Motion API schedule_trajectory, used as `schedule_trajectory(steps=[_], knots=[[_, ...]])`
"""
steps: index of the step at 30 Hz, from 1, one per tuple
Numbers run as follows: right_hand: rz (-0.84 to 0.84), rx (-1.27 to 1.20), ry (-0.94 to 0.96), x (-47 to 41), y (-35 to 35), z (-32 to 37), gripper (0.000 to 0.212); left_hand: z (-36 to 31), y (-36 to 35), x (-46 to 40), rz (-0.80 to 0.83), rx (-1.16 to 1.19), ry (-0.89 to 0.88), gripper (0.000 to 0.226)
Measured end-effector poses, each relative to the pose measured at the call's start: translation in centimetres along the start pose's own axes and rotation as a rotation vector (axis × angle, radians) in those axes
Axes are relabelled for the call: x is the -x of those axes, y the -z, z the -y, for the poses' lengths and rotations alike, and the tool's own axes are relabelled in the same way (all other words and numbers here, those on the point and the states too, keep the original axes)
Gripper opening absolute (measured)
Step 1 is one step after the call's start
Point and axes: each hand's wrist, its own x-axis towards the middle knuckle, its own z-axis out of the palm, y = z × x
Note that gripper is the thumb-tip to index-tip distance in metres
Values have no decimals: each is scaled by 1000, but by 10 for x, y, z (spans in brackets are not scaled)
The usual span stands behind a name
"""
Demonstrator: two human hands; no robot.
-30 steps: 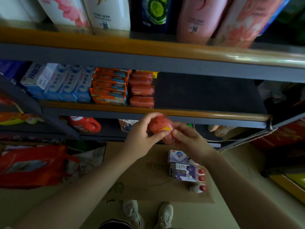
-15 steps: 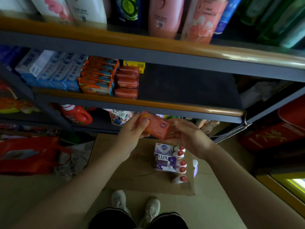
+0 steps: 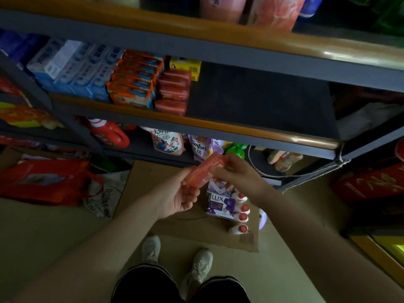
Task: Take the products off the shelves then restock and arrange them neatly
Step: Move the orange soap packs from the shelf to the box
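Hands [image 3: 181, 196] [image 3: 238, 173] both grip red soap box [image 3: 204, 171].

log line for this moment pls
phase: restock | held: red soap pack | left hand: grips low end | right hand: grips top end | target: middle shelf

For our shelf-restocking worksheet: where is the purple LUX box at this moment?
In the head view, the purple LUX box lies on the cardboard sheet on the floor, right of centre, just below the hands and beside a row of red-capped bottles.
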Motion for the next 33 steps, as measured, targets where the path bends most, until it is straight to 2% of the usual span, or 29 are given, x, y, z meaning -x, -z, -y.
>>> schedule_trajectory(steps=[3, 5, 8, 11, 13, 14, 16, 18, 20, 24, 27, 31, 33], knots=[[0, -108, -82, -19, -9, -6, 19, -4, 13, -7, 36, -28, 17, 57], [-24, -126, -131, -33, -16, -10, 28, -6, 24, -15, 47, -32, 33, 72], [-21, -94, -185, -50, -27, -14, 33, -10, 40, -28, 55, 54, 38, 68], [-7, 10, -222, -67, -35, -27, 34, -11, 62, -47, -31, 69, -11, 63], [-76, 113, -213, -81, -35, -43, 39, -6, 78, -65, -131, -104, -128, 71], [-123, 164, -210, -88, -34, -54, 39, 0, 87, -76, -193, -277, -214, 72], [-194, 246, -241, -102, -31, -78, 30, 13, 103, -104, -333, -631, -390, 53], [-237, 295, -258, -114, -30, -103, 14, 30, 116, -135, -369, -807, -474, 45], [-275, 330, -223, -124, -32, -123, 9, 46, 128, -170, -331, -907, -510, 49], [-303, 484, -78, -146, -32, -149, 14, 68, 145, -235, -305, -1025, -553, 48], [-299, 515, 0, -161, -31, -160, 13, 77, 151, -269, -364, -993, -628, 50], [-293, 514, 94, -170, -32, -168, 10, 82, 154, -298, -435, -1130, -736, 48], [-285, 519, 108, -172, -32, -169, 10, 83, 155, -306, -440, -1186, -714, 47]])
